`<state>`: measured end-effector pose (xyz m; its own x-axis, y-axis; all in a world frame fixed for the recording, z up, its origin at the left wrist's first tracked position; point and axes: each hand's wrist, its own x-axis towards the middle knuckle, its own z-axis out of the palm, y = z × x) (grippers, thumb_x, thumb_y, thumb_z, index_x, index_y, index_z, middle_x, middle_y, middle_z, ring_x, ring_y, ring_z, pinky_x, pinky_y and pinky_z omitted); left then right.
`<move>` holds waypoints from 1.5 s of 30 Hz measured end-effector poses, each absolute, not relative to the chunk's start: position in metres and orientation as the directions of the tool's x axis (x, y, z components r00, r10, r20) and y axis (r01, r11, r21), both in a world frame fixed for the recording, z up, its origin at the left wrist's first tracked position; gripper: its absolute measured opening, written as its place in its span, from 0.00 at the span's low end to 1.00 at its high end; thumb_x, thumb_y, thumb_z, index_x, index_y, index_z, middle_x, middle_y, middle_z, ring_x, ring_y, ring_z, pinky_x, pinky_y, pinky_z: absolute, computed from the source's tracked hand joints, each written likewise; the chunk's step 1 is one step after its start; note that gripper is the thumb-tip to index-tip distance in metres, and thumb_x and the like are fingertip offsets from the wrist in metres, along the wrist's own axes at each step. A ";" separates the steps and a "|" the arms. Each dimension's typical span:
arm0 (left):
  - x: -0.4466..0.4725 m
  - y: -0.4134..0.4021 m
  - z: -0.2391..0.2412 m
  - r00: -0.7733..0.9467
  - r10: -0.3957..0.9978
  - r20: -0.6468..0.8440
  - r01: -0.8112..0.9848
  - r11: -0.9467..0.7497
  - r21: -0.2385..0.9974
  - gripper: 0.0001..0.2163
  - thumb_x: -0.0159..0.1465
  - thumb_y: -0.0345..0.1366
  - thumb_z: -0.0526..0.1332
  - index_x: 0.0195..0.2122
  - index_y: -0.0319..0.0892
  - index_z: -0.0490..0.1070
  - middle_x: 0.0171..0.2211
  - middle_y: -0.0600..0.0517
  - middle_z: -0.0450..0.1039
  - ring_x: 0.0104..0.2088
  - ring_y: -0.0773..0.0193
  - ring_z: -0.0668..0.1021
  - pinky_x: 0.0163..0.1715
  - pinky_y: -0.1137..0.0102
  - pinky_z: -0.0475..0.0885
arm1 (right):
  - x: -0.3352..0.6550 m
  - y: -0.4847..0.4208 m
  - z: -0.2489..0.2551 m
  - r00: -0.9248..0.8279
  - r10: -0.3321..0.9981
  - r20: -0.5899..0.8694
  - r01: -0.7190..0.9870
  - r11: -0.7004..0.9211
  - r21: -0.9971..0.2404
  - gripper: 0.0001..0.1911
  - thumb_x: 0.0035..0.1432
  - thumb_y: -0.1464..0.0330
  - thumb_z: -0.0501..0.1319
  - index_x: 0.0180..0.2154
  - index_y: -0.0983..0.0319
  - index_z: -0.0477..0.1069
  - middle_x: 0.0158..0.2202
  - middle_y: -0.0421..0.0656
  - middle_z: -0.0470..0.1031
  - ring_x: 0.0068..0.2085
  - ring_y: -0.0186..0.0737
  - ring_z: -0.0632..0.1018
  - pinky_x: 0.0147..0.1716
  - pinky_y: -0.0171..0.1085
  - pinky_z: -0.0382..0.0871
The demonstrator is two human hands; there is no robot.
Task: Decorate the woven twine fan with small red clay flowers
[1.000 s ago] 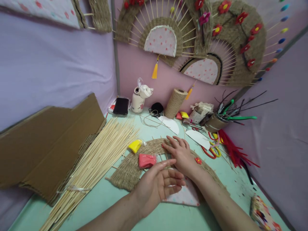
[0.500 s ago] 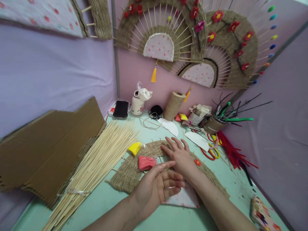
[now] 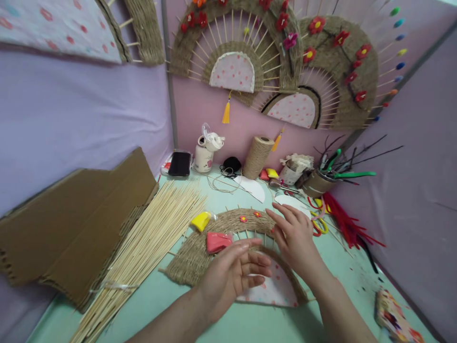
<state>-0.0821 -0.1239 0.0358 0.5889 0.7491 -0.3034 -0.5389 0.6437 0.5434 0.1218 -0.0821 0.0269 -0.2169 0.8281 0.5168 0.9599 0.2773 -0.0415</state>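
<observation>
A semicircular fan [image 3: 193, 259] of woven twine on thin sticks lies flat on the table. Small red flowers [image 3: 243, 219] with yellow centres sit on its upper band, and dotted pale fabric [image 3: 271, 286] covers its inner part. My left hand [image 3: 237, 278] hovers over the fan, palm turned right, fingers loosely apart and holding nothing. Over the fan's right side, my right hand [image 3: 296, 240] is stretched open, partly hiding another red flower. A pink-red packet of clay [image 3: 218, 242] rests on the weave just above my left thumb. Beside it is a yellow clay packet [image 3: 201, 221].
Left of the fan lies a bundle of thin sticks [image 3: 143, 252], with torn cardboard [image 3: 78, 214] beyond. Along the back stand a white bottle [image 3: 203, 157], a twine spool [image 3: 257, 158] and a tool pot [image 3: 319, 183]. Scissors [image 3: 319, 224] and red pipe cleaners [image 3: 342, 221] lie right.
My right hand has moved right, off the fan's upper middle, uncovering two red flowers there. My left hand has stayed nearly where it was.
</observation>
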 end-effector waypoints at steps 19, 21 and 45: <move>-0.135 -0.083 0.026 0.409 0.911 0.056 0.729 -0.363 0.581 0.17 0.55 0.44 0.68 0.46 0.46 0.76 0.47 0.46 0.75 0.49 0.47 0.71 0.51 0.55 0.61 | 0.115 -0.110 0.019 -0.124 0.863 0.490 0.823 0.365 -0.435 0.15 0.64 0.69 0.52 0.44 0.56 0.77 0.47 0.43 0.80 0.52 0.46 0.75 0.60 0.56 0.51; -0.133 -0.083 0.027 0.411 0.909 0.070 0.742 -0.379 0.553 0.14 0.58 0.43 0.66 0.44 0.45 0.75 0.44 0.46 0.75 0.47 0.49 0.72 0.50 0.56 0.62 | 0.114 -0.111 0.023 -0.114 0.867 0.485 0.800 0.370 -0.472 0.15 0.63 0.69 0.53 0.44 0.56 0.77 0.46 0.44 0.80 0.51 0.47 0.76 0.61 0.58 0.50; -0.137 -0.090 0.043 0.457 0.859 0.232 0.627 -0.496 0.601 0.17 0.63 0.47 0.61 0.49 0.44 0.69 0.51 0.45 0.71 0.52 0.53 0.73 0.52 0.60 0.69 | 0.085 -0.160 0.042 -0.386 0.892 -0.238 0.541 0.010 -0.841 0.09 0.49 0.71 0.63 0.34 0.58 0.65 0.29 0.34 0.69 0.30 0.33 0.67 0.28 0.32 0.52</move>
<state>-0.1374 -0.0902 0.0426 0.4568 0.8588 0.2319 0.6266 -0.4956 0.6014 0.0847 -0.1604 0.0421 -0.3855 0.8916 -0.2376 0.5407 0.0096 -0.8412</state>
